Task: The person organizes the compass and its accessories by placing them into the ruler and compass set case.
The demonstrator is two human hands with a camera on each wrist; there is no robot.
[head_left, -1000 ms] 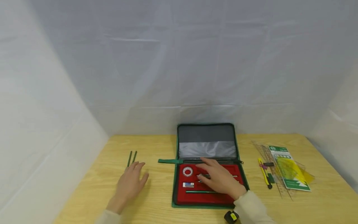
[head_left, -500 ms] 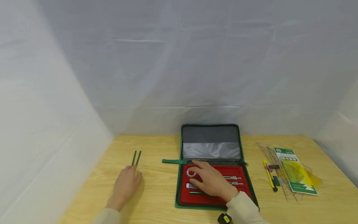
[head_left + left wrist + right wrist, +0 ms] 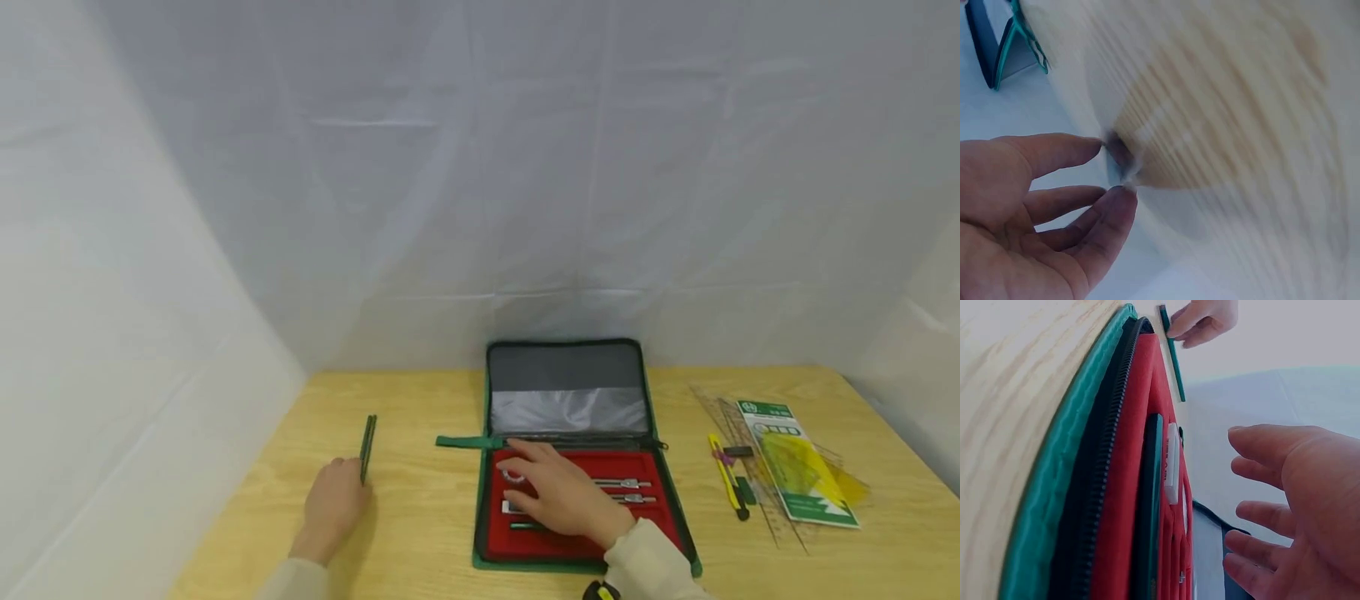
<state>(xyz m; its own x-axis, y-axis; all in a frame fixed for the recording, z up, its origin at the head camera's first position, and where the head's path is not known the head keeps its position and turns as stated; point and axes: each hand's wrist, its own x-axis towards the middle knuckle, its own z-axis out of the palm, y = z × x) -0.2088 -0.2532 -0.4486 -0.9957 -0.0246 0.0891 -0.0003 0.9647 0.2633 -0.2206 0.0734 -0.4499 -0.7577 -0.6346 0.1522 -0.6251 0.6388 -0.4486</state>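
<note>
My left hand (image 3: 333, 504) pinches two dark green pencils (image 3: 367, 446) between thumb and fingers, left of the open case. They lie close together, pointing away from me. Only their blurred dark ends (image 3: 1120, 153) show in the left wrist view. My right hand (image 3: 558, 492) hovers over the case's red tray (image 3: 540, 547), fingers spread and holding nothing. In the tray are a white ring (image 3: 512, 477), a white eraser (image 3: 1172, 465), a green pencil (image 3: 1150, 506) and metal drawing instruments (image 3: 626, 483). My right hand partly hides them in the head view.
The case's grey lid (image 3: 566, 367) stands raised at the back, and a green strap (image 3: 461, 442) sticks out leftward. On the right lie clear rulers, a green-and-white packet (image 3: 795, 467), a yellow cutter (image 3: 723, 471) and small dark pieces. White sheeting walls the wooden table (image 3: 420, 517).
My left hand has closed on the two pencils, which were apart and now lie together. My right hand has shifted slightly left over the case, covering the ring and eraser more.
</note>
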